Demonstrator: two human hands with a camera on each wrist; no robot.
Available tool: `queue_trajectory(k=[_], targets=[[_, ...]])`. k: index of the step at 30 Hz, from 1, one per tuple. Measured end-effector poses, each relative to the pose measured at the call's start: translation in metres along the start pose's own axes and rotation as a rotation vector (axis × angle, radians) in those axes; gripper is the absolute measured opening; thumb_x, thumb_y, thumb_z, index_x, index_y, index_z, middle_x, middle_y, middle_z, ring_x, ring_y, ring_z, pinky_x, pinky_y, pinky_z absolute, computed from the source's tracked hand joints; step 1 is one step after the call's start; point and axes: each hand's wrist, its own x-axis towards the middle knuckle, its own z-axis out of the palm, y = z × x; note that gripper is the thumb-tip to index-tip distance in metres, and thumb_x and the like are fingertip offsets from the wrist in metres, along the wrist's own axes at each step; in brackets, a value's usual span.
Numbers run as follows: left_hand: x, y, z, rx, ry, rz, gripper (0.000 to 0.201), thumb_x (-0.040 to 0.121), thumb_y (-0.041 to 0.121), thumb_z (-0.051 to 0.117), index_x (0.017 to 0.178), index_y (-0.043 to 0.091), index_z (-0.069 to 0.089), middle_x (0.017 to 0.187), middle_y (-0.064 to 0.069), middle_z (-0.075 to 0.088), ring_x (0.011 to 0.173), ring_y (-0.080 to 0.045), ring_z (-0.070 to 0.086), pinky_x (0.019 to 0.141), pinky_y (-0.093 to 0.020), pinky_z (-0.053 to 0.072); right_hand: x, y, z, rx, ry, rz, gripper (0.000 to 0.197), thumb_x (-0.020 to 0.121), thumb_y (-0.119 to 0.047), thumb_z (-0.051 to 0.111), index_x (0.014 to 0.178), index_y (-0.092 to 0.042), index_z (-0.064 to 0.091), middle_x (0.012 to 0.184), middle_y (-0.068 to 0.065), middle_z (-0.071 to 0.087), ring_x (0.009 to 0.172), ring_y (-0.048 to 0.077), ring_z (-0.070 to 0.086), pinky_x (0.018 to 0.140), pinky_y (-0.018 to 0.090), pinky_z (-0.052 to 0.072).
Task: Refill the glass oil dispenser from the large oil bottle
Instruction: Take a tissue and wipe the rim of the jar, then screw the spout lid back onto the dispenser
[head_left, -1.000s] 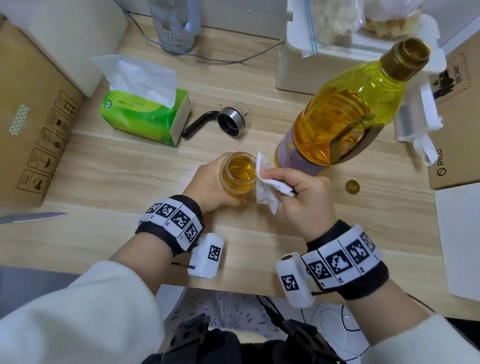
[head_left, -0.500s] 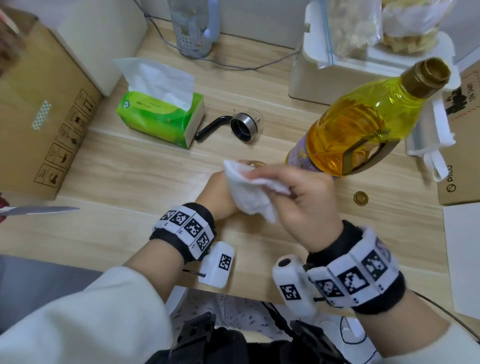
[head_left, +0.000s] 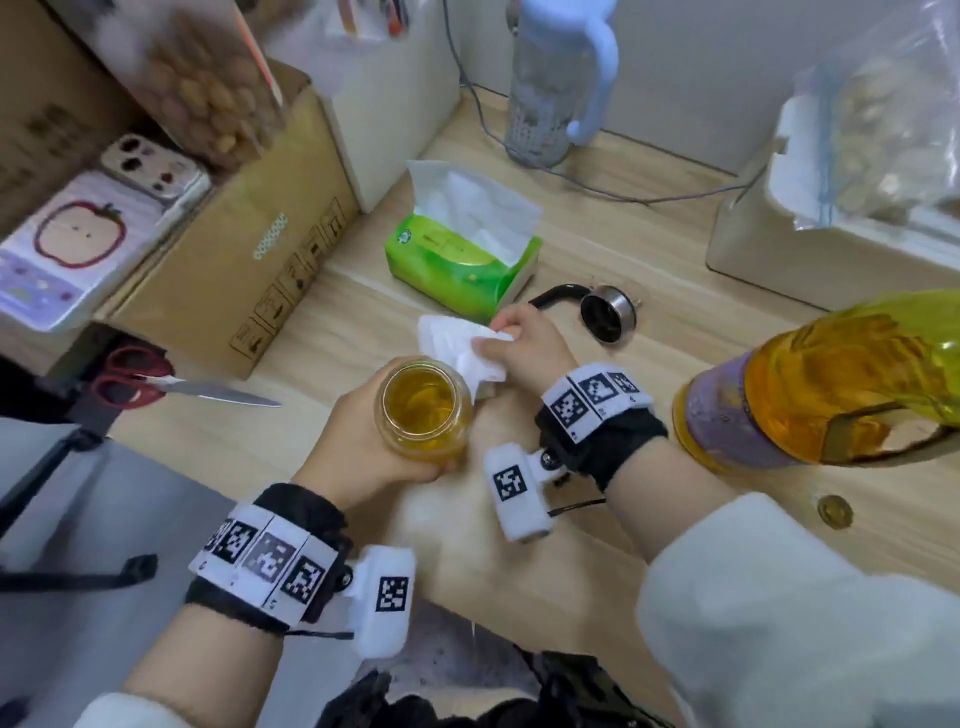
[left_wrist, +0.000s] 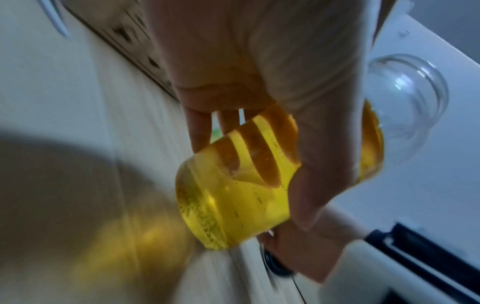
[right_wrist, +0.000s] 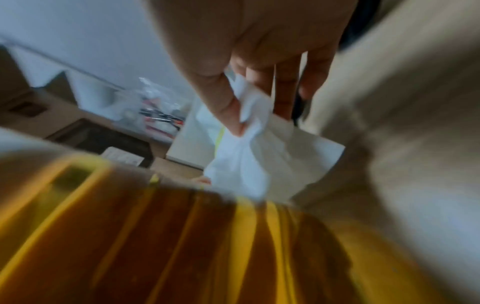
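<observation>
The left hand (head_left: 358, 447) wraps the open, nearly full glass dispenser (head_left: 423, 410) near the table's (head_left: 597, 561) front edge. The right hand (head_left: 519, 345) pinches a crumpled tissue (head_left: 457, 353) just beyond its rim. The big oil bottle (head_left: 810, 395) stands at the right. With the spout lid (head_left: 605, 314) off, a nudge could slop oil out. Half a second ago the tissue covered the mouth; now it has lifted away.
</observation>
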Motion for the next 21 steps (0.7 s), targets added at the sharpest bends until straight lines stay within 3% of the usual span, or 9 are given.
queue_trajectory(k=[3,6,8,9,11,13,15,18,21], targets=[[-0.005,-0.005,-0.012,-0.009,0.068,-0.022,0.072,0.032,0.03,0.079,0.1,0.033,0.057,0.089,0.033,0.066,0.084,0.013,0.059,0.077,-0.004,0.042,0.003,-0.003,0.015,-0.07,-0.056,-0.023,0.013,0.078,-0.018,0.069,0.081,-0.02,0.057,0.094,0.001,0.056,0.091,0.016,0.052,0.078,0.026,0.04],[-0.005,-0.006,-0.013,-0.019,0.084,-0.022,0.071,0.03,0.031,0.078,0.097,0.035,0.057,0.089,0.033,0.066,0.084,0.013,0.059,0.078,-0.005,0.042,-0.005,-0.005,-0.009,-0.208,0.165,-0.229,0.009,0.078,-0.021,0.068,0.083,-0.016,0.063,0.085,-0.001,0.056,0.075,0.011,0.05,0.069,0.021,0.037],[-0.001,-0.005,-0.01,-0.038,0.087,-0.017,0.073,0.029,0.032,0.079,0.098,0.033,0.058,0.091,0.03,0.067,0.085,0.01,0.06,0.081,-0.009,0.045,-0.006,-0.003,-0.034,-0.149,0.401,-0.267,0.009,0.078,-0.021,0.067,0.083,-0.017,0.061,0.086,0.002,0.054,0.08,0.017,0.053,0.074,0.026,0.042],[0.001,-0.004,-0.008,-0.051,0.084,-0.012,0.075,0.029,0.031,0.08,0.1,0.03,0.059,0.094,0.026,0.069,0.089,0.005,0.062,0.084,-0.013,0.046,-0.004,-0.002,-0.047,-0.089,0.534,-0.221,0.016,0.079,-0.021,0.066,0.092,-0.014,0.059,0.093,0.004,0.052,0.091,0.023,0.054,0.082,0.031,0.043],[0.006,0.001,-0.002,-0.071,0.065,0.012,0.078,0.03,0.029,0.082,0.104,0.024,0.06,0.098,0.011,0.071,0.095,-0.006,0.063,0.09,-0.025,0.048,0.003,0.001,-0.068,0.003,0.678,0.026,0.042,0.079,-0.027,0.064,0.115,-0.011,0.05,0.118,0.01,0.045,0.116,0.03,0.043,0.098,0.035,0.035],[0.012,0.008,0.003,-0.085,0.041,0.037,0.078,0.03,0.028,0.082,0.105,0.022,0.06,0.1,0.004,0.07,0.097,-0.012,0.063,0.091,-0.031,0.048,0.014,0.005,-0.079,0.009,0.599,0.304,0.065,0.077,-0.04,0.062,0.132,-0.016,0.036,0.139,0.013,0.032,0.129,0.032,0.033,0.106,0.039,0.028],[0.018,0.013,0.007,-0.096,0.022,0.052,0.076,0.031,0.029,0.082,0.104,0.024,0.061,0.099,0.009,0.071,0.096,-0.01,0.064,0.09,-0.028,0.048,0.023,0.009,-0.083,-0.019,0.473,0.492,0.082,0.073,-0.057,0.057,0.139,-0.019,0.026,0.143,0.015,0.03,0.13,0.037,0.034,0.109,0.045,0.028],[0.025,0.017,0.01,-0.093,0.011,0.049,0.071,0.03,0.031,0.082,0.098,0.032,0.061,0.093,0.023,0.069,0.092,-0.003,0.063,0.086,-0.021,0.048,0.033,0.009,-0.085,-0.048,0.373,0.562,0.095,0.059,-0.072,0.05,0.134,-0.015,0.036,0.13,0.013,0.049,0.117,0.038,0.049,0.102,0.045,0.037],[0.029,0.019,0.012,-0.071,0.01,0.043,0.066,0.029,0.033,0.081,0.091,0.04,0.06,0.088,0.029,0.068,0.084,0.005,0.061,0.081,-0.013,0.047,0.051,0.022,-0.085,-0.051,0.357,0.572,0.107,0.032,-0.077,0.053,0.121,-0.018,0.051,0.118,0.015,0.061,0.103,0.039,0.059,0.094,0.05,0.046]])
